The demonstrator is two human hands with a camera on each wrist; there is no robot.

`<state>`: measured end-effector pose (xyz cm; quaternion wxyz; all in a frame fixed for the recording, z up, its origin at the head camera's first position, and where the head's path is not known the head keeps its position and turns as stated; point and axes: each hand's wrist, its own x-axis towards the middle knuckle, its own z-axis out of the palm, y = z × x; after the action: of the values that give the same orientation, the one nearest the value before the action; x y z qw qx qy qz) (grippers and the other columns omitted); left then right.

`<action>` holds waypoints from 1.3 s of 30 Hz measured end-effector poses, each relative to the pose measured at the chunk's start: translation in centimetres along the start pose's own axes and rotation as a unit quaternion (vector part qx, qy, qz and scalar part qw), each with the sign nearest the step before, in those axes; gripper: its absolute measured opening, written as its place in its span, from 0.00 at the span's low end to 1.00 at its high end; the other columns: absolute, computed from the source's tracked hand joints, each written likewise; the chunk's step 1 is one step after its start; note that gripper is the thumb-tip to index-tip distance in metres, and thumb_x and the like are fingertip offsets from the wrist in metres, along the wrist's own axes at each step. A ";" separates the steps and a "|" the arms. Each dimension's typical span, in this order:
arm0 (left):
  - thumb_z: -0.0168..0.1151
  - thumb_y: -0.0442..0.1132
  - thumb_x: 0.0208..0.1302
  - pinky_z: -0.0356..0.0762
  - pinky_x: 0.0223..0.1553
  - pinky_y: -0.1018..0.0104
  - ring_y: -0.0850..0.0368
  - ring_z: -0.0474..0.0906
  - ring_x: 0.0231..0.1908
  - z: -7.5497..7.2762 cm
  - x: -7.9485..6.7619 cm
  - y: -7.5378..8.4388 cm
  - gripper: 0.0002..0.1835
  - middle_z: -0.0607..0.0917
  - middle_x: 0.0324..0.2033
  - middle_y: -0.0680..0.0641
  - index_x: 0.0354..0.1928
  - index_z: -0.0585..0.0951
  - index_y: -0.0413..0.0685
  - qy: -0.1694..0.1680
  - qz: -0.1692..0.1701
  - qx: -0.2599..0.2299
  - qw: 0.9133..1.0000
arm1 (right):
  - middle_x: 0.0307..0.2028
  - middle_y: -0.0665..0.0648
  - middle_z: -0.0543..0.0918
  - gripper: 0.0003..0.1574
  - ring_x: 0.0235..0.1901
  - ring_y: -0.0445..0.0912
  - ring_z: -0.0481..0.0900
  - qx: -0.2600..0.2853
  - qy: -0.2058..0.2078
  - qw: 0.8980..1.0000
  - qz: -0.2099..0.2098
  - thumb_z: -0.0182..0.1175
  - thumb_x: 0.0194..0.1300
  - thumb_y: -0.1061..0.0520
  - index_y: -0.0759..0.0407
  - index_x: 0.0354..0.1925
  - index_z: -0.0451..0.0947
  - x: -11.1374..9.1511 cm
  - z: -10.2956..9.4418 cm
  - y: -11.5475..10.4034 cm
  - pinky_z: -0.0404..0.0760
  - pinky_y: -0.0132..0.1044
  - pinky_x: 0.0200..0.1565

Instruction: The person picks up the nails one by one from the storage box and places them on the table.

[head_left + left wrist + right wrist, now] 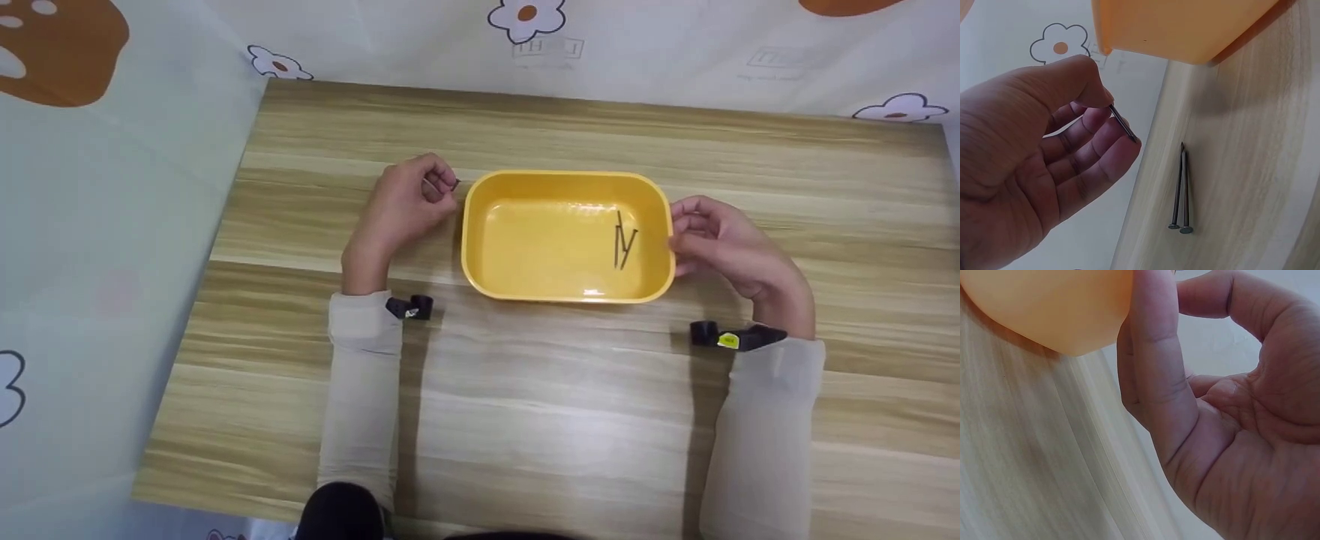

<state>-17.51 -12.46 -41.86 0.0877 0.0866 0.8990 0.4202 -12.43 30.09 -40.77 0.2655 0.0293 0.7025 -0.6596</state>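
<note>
My left hand [405, 206] pinches a dark steel nail [1122, 122] between thumb and fingertips, near the left wall of a yellow plastic bin [568, 292]. In the left wrist view two more nails [1185, 191] lie side by side on the table. They are hidden in the head view. At the opposite end my right hand [724, 240] grips the bin, with its thumb at the rim and its other fingers against the outer wall. Several nails [625, 244] lie together on the bin floor, close to its right end.
The bin stands on a wood-grain table [547, 420]. A pale patterned sheet [420, 45] hangs along the table's back and left edges. Black wrist cameras [739, 337] sit at both cuffs.
</note>
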 end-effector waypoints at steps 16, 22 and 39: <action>0.64 0.31 0.62 0.85 0.50 0.62 0.53 0.83 0.42 0.2 -0.2 0.1 0.10 0.87 0.41 0.45 0.45 0.83 0.43 -0.011 -0.018 0.032 0.999 | 0.41 0.55 0.82 0.20 0.35 0.45 0.86 -0.003 0.013 1.000 0.004 0.63 0.70 0.71 0.67 0.57 0.69 0.0 0.2 0.1 0.92 0.39 0.35; 0.65 0.31 0.62 0.86 0.50 0.61 0.53 0.84 0.43 0.2 -0.2 -0.2 0.09 0.88 0.41 0.45 0.45 0.83 0.43 -0.011 -0.021 0.042 0.999 | 0.41 0.56 0.82 0.20 0.35 0.45 0.86 -0.003 0.012 1.000 0.006 0.63 0.70 0.71 0.67 0.57 0.69 -0.1 0.2 0.0 0.92 0.39 0.35; 0.63 0.32 0.62 0.84 0.48 0.60 0.52 0.83 0.42 0.5 -0.1 -0.3 0.08 0.89 0.40 0.46 0.43 0.84 0.45 -0.010 -0.026 0.063 0.998 | 0.40 0.54 0.82 0.20 0.35 0.45 0.86 0.005 0.007 1.000 0.001 0.61 0.70 0.73 0.67 0.56 0.69 0.0 0.2 0.0 0.93 0.40 0.36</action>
<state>-17.29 -12.27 -42.38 0.1022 0.0725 0.9246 0.3597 -12.36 29.85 -40.76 0.2607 0.0359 0.7009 -0.6630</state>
